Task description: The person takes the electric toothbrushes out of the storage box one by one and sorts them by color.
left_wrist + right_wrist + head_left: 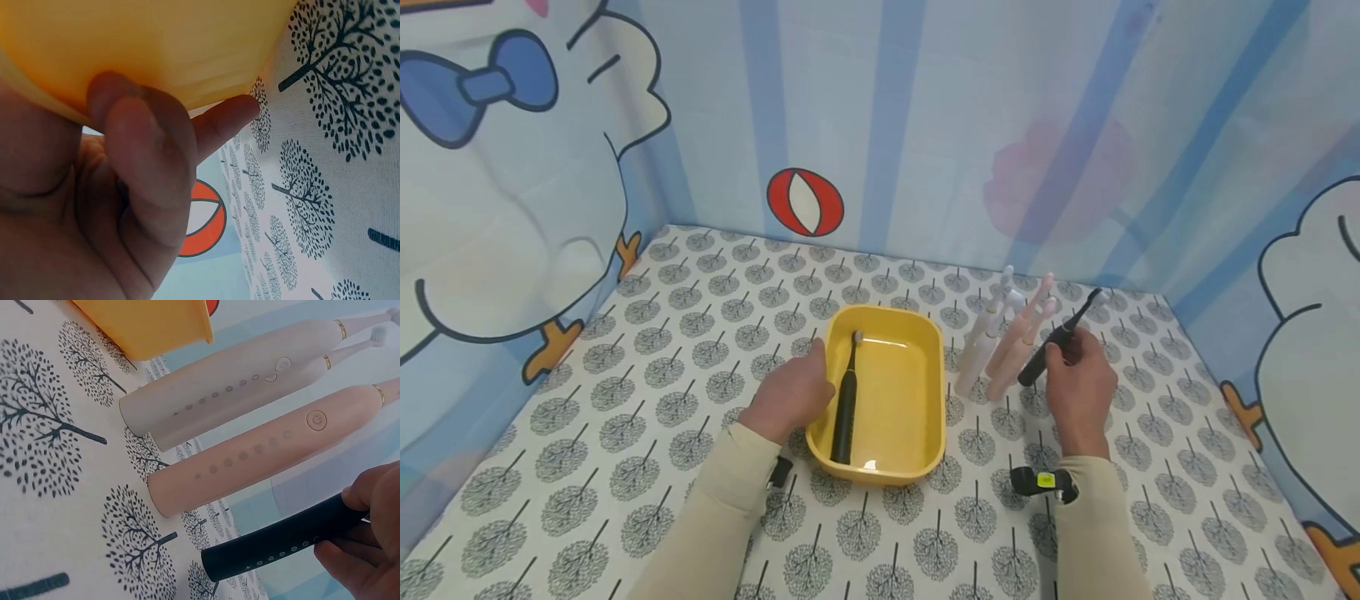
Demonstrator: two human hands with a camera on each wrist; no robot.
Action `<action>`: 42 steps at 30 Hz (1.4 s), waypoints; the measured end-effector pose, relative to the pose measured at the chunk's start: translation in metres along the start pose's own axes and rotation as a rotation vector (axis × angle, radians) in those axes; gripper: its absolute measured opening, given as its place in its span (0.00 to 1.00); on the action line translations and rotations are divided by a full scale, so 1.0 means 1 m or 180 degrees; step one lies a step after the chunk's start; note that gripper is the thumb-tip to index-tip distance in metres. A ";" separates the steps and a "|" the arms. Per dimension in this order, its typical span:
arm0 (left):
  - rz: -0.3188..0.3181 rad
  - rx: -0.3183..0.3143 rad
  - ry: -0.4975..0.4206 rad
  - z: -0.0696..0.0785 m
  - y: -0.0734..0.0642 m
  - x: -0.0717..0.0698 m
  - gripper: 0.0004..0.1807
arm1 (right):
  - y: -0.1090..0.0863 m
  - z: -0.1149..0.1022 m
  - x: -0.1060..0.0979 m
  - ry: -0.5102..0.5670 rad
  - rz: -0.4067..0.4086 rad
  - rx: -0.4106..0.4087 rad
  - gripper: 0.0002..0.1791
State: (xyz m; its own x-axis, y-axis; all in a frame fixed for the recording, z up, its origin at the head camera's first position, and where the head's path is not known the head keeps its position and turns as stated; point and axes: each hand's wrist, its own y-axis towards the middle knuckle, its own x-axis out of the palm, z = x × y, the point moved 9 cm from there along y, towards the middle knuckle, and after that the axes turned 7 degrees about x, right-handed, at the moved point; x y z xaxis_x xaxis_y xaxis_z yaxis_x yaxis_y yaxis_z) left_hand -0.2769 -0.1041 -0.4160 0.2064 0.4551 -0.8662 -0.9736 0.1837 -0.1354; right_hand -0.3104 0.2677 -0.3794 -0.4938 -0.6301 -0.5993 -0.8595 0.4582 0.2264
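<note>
My left hand (790, 393) grips the left wall of a yellow plastic tray (937, 400); in the left wrist view its fingers (150, 144) curl against the tray's outside. Inside the tray, along the left side, lies a black electric toothbrush (846, 412), its head pointing away from me. Over to the right, my right hand (1082, 387) pinches a second black electric toothbrush (281, 540) by its upper handle. That brush tilts to the right, its base down near the cloth.
Between the tray and my right hand stand two white electric toothbrushes (973, 367) and two pink ones (1011, 358), upright and close together. A tree-patterned cloth (700, 400) covers the table. Behind it hangs a printed curtain (955, 125) with stripes and a ball.
</note>
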 end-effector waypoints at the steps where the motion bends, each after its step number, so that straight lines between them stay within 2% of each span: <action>1: 0.0000 -0.0002 -0.0004 0.000 0.000 0.000 0.40 | 0.000 0.000 0.000 0.0006 -0.0006 0.0006 0.26; 21: 0.0029 0.0045 -0.0044 0.000 0.001 -0.001 0.40 | -0.001 -0.004 0.000 -0.0054 -0.0018 -0.0053 0.24; 42: 0.0017 0.0017 -0.0125 -0.002 0.001 0.001 0.40 | -0.003 -0.002 -0.003 -0.0001 -0.0108 0.0144 0.27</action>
State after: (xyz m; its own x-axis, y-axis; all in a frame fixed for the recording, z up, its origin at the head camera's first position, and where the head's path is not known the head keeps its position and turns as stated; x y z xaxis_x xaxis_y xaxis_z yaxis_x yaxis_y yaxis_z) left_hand -0.2776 -0.1050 -0.4176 0.2050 0.4898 -0.8474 -0.9742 0.1857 -0.1283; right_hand -0.3070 0.2670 -0.3763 -0.4645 -0.6455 -0.6063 -0.8689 0.4645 0.1710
